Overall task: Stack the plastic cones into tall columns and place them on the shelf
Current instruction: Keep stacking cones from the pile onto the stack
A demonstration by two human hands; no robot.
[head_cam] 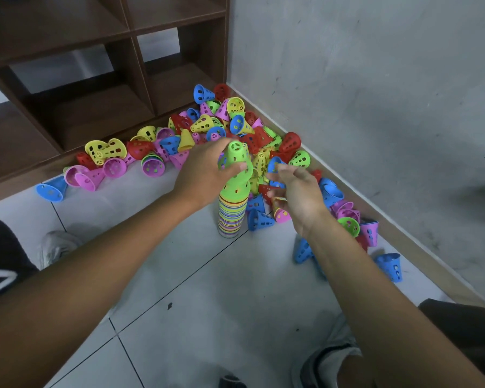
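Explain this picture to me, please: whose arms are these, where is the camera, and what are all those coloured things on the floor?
There is no machine here. A person wears a camera on the head, looking down, so the two arms are their own. The left hand grips a green cone on top of a striped column of stacked cones standing on the tiled floor. The right hand is open beside it and holds nothing. Behind lies a heap of loose cones with holes, in red, blue, yellow, pink and green, spread along the wall. On the left stands a dark wooden shelf; no cones can be seen in it.
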